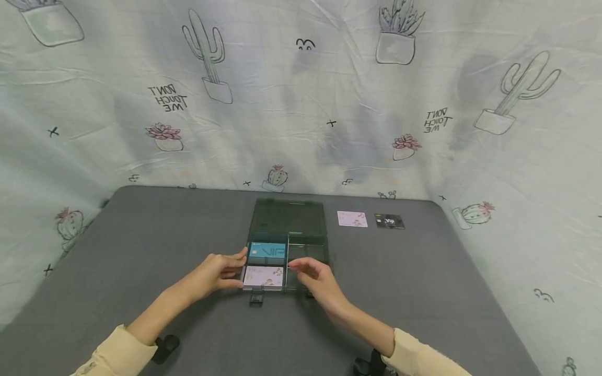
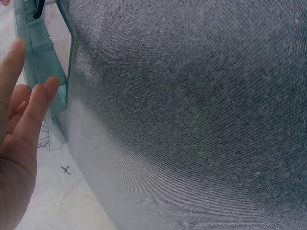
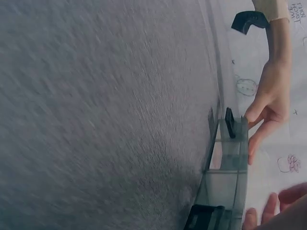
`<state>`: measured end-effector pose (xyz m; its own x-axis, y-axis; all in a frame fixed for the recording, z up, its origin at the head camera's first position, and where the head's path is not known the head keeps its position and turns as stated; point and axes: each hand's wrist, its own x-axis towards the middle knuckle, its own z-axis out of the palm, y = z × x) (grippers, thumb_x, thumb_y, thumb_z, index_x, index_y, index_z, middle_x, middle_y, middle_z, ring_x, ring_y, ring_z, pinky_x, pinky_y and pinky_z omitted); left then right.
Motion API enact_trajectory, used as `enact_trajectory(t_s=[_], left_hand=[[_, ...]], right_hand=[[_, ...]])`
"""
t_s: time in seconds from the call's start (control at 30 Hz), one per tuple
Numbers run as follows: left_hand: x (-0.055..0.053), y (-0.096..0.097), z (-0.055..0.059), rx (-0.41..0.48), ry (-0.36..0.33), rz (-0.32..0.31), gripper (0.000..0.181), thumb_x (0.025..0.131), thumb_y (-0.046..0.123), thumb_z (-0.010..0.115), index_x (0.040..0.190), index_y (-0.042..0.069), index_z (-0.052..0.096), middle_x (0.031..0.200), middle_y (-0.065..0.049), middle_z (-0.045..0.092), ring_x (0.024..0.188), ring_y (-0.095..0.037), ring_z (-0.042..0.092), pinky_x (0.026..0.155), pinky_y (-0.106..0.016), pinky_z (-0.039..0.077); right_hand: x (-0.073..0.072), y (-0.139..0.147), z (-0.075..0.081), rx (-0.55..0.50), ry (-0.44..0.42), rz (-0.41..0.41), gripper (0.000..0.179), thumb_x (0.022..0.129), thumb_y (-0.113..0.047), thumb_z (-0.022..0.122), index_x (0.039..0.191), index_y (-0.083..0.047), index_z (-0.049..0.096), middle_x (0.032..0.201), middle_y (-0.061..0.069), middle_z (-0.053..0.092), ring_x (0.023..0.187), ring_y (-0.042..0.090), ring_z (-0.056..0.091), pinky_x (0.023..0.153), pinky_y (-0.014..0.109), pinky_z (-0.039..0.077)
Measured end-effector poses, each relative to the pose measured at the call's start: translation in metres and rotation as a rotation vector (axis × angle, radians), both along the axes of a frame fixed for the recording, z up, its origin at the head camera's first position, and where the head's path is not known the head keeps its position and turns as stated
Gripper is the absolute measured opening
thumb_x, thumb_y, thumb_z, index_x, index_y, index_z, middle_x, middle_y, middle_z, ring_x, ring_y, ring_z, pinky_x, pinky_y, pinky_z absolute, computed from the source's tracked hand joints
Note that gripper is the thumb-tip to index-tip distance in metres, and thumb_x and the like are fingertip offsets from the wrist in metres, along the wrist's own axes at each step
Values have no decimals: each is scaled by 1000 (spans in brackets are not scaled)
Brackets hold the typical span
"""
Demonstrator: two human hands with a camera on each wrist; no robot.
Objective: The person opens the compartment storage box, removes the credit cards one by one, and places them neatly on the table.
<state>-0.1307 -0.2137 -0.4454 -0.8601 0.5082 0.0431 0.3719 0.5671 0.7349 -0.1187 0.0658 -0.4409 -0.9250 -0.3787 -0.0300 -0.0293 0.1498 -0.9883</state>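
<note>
"Head view first: where are the cards?"

"Inside the clear green plastic box (image 1: 317, 241) on the grey table (image 1: 188, 224), its lid (image 1: 288, 216) folded back on the far side. A blue VIP card (image 1: 267, 249) lies in the rear left compartment, and a pink VIP card (image 1: 263, 277) in the front left one."

"And the left hand (image 1: 221, 269)?"

"Its thumb and fingers are spread apart, tips at the box's left side. How hard they press, I cannot tell."

"What about the right hand (image 1: 317, 279)?"

"Above the right half of the box, close to the middle divider (image 1: 287, 245). Its fingers bend loosely and the thumb stands apart from them. The right wrist view catches only part of that hand, low in one corner beside the box."

"Anything else on the table?"

"To the right of the lid lies a second pink card (image 1: 351, 219), with a black Vip card (image 1: 389, 221) just beside it, the two not touching. A dark latch (image 1: 256, 298) sticks out at the box's front, below the pink VIP card."

"And behind?"

"Pale cloth (image 1: 282, 120) printed with potted cacti."
</note>
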Motion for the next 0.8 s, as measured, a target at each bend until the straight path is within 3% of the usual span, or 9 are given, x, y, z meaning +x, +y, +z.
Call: enact_trajectory(t_s=[0.13,0.27,0.43,0.6,0.8], left_hand=[[0,1,1,2,-3,-6,60,78,2,76,128,-16,49,142,-32,31,118,-44,49,84,-32,56],[0,2,1,6,-7,-2,60,78,2,76,128,-15,50,143,-31,31,119,-44,49,84,-32,56],[-1,1,0,20,-16,-6,59,78,3,76,128,-15,50,143,-31,31,119,-44,49,85,-32,56],[-2,-2,0,1,-1,-6,59,78,3,76,128,-14,51,142,-31,32,118,-43,50,84,-31,56],[-2,-2,0,13,1,-14,59,78,2,76,128,-14,50,143,-30,32,118,-43,50,85,-31,56]], right_hand=[[-9,-6,-1,125,16,59,29,94,0,50,120,1,62,124,16,60,112,32,55,88,36,50],[-17,-10,0,260,93,115,30,92,-2,51,121,1,63,119,17,57,106,30,59,78,33,51],[-24,-14,-5,404,204,141,32,89,0,53,120,0,64,99,9,61,80,16,61,61,23,49],[-29,-23,-8,529,278,202,32,95,-5,53,125,1,60,62,-4,52,47,5,37,43,17,31],[-29,-37,-3,690,327,247,30,97,-11,55,120,7,61,47,-8,36,37,2,28,34,14,23]])
